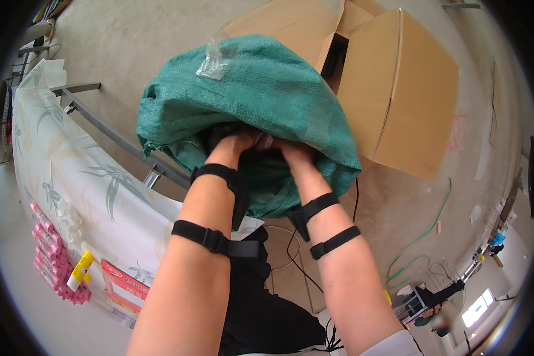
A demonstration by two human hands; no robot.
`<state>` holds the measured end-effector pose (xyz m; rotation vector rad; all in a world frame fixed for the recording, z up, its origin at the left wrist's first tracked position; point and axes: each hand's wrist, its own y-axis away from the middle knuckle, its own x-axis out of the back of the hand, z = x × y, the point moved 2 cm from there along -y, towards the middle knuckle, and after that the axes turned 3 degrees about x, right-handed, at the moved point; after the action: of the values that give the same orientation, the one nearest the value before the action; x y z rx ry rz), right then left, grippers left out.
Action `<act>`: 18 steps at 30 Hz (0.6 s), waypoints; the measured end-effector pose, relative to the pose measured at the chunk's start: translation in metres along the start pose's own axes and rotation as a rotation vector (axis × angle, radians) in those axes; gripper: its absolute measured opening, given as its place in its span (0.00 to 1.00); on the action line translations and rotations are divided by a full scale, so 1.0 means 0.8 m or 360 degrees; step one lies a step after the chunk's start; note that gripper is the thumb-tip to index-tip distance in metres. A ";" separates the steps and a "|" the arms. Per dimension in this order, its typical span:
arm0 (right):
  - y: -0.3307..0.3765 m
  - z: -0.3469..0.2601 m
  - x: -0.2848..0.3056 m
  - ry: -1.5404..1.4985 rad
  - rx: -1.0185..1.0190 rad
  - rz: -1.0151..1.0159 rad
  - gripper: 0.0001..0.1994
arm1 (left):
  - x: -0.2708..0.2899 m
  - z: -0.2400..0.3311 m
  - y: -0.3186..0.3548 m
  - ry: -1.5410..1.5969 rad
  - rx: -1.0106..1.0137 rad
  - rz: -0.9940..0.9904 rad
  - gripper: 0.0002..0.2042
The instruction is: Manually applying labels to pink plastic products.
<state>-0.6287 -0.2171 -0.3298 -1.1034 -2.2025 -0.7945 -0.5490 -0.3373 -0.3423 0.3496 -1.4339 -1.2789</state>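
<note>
A large green woven sack [249, 77] stands in front of me with its mouth toward me. Both my forearms, each with black straps, reach into the opening. My left hand [238, 142] is inside the mouth, its fingers hidden in the dark interior. Beside it my right hand [293, 151] is also inside, with its fingers out of sight. Between the two hands a small pinkish thing [266, 141] shows, too shaded to name. A scrap of clear plastic [212, 62] clings to the outside of the sack.
An open cardboard box [391, 89] lies behind and right of the sack. To the left runs a table with a leaf-patterned cover [95, 172], bearing pink-wrapped packs [53, 261], a yellow tube [82, 270] and a red-and-white packet [124, 285]. Green cord [424, 231] trails on the floor.
</note>
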 end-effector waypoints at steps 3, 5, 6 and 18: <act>-0.019 0.035 0.008 -0.0550 -0.0336 -0.0198 0.22 | -0.001 0.003 0.014 0.0250 0.0000 -0.0247 0.31; -0.027 0.048 0.014 -0.0703 -0.0419 -0.0232 0.22 | 0.007 0.003 0.019 0.0476 -0.0034 -0.0218 0.31; -0.027 0.052 0.017 -0.0756 -0.0449 -0.0239 0.22 | 0.004 0.001 0.022 0.0404 -0.0019 -0.0324 0.31; 0.024 0.093 0.003 -0.2298 -0.0953 -0.0315 0.22 | -0.029 -0.017 -0.005 -0.0405 -0.0473 -0.0237 0.31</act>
<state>-0.6290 -0.1537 -0.3737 -2.2636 -3.3449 -0.8780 -0.5314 -0.3270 -0.3604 0.0957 -1.4196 -1.6806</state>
